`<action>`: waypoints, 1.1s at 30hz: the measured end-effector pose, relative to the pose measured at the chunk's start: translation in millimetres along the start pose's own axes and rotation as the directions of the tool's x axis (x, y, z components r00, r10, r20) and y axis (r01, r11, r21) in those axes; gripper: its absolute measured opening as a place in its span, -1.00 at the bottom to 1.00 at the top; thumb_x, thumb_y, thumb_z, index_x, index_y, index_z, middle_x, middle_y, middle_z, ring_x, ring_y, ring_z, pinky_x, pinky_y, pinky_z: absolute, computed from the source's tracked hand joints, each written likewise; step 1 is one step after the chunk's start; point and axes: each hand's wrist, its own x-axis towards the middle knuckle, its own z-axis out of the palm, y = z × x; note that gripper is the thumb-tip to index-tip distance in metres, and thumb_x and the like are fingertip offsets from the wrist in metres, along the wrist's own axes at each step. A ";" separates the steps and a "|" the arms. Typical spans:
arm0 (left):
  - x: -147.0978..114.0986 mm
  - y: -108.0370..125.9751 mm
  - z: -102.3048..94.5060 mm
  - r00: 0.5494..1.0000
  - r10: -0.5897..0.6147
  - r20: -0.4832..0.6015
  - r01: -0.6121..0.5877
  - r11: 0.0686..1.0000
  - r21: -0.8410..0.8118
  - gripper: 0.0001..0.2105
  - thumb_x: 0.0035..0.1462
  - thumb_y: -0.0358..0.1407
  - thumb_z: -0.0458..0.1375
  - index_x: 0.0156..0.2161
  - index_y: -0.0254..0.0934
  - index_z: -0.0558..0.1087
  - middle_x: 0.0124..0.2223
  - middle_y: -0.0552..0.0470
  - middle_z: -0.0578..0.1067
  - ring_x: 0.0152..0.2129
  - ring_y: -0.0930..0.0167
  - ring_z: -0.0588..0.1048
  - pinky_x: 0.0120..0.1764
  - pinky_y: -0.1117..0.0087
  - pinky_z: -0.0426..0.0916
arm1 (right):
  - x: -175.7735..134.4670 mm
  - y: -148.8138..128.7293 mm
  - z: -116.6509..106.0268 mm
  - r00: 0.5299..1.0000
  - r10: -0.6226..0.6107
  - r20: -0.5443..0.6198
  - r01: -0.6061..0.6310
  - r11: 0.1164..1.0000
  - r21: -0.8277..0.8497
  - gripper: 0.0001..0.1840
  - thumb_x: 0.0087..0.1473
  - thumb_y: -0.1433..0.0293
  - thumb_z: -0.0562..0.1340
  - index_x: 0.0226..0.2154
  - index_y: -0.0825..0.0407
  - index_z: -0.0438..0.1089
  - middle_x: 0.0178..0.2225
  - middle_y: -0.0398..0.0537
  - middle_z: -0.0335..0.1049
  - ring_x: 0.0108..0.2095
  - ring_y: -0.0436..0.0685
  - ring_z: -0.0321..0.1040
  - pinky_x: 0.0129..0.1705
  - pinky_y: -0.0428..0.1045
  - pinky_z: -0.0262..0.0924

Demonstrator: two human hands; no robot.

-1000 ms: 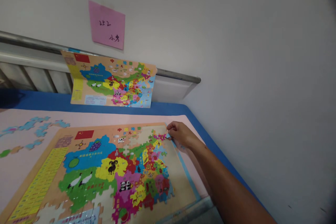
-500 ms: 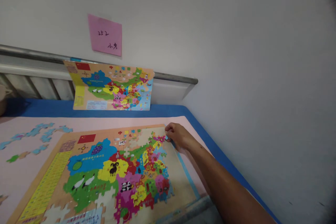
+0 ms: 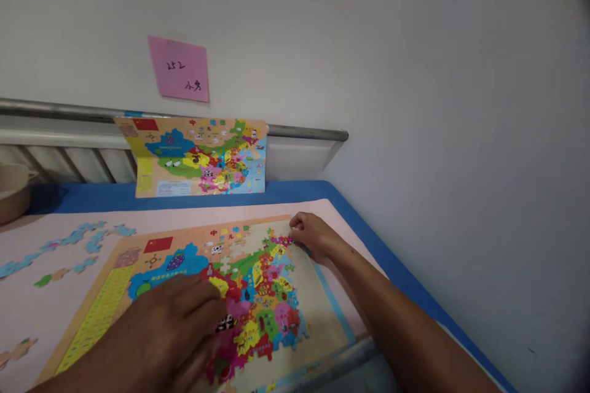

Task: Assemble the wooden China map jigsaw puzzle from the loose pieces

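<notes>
A partly assembled map jigsaw puzzle (image 3: 255,270) lies in its frame on the table, with bare tan board along its right side, upper right and bottom. At the upper right edge of the assembled part, my right hand (image 3: 313,234) pinches a small puzzle piece, mostly hidden by the fingers, beside the magenta pieces. My left hand (image 3: 179,319) hovers over the left middle of the puzzle, blurred by motion. Its fingers are bent, and it covers the yellow and green regions; whether it holds anything is unclear.
Loose light-blue puzzle pieces (image 3: 74,237) lie left of the puzzle, with several tan pieces (image 3: 18,351) nearer me. A printed reference map (image 3: 207,156) leans on the metal rail (image 3: 318,132). A beige basket (image 3: 13,193) stands far left; a pink note (image 3: 179,70) hangs on the wall.
My left hand has come into view from the lower left over the puzzle. My right hand stays near the upper right edge, its fingers slightly shifted. The camera view has moved a little.
</notes>
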 end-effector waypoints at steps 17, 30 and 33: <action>38.9 -9.8 23.9 0.940 -0.101 0.326 0.121 0.992 -0.041 -0.88 0.28 -0.39 0.01 -0.27 -0.19 0.37 -0.25 0.01 0.47 -0.30 0.29 0.41 -0.22 0.21 0.27 | -0.8 1.5 11.3 0.996 0.085 -0.004 -0.081 0.969 0.234 -0.80 -0.07 0.58 0.29 -0.32 0.08 0.37 -0.62 -0.28 0.24 -0.61 -0.03 0.26 -0.58 -0.15 0.01; 35.3 -9.7 29.1 0.935 -0.095 0.342 0.108 0.994 -0.020 -0.87 0.32 -0.36 -0.03 -0.25 -0.21 0.35 -0.26 0.00 0.45 -0.31 0.27 0.40 -0.22 0.20 0.26 | -6.1 -9.8 8.3 0.993 0.116 0.016 -0.114 0.915 0.386 -0.78 -0.12 0.62 0.27 -0.39 0.05 0.29 -0.64 -0.31 0.21 -0.65 -0.03 0.24 -0.60 -0.15 0.04; 44.9 -10.7 23.3 0.932 -0.095 0.349 0.089 0.995 0.035 -0.87 0.29 -0.36 0.01 -0.29 -0.21 0.37 -0.28 0.00 0.46 -0.33 0.26 0.41 -0.25 0.21 0.25 | -5.2 -6.3 11.8 0.994 0.109 0.006 -0.102 0.908 0.406 -0.77 -0.13 0.62 0.27 -0.40 0.04 0.28 -0.66 -0.32 0.18 -0.65 -0.03 0.22 -0.60 -0.15 0.02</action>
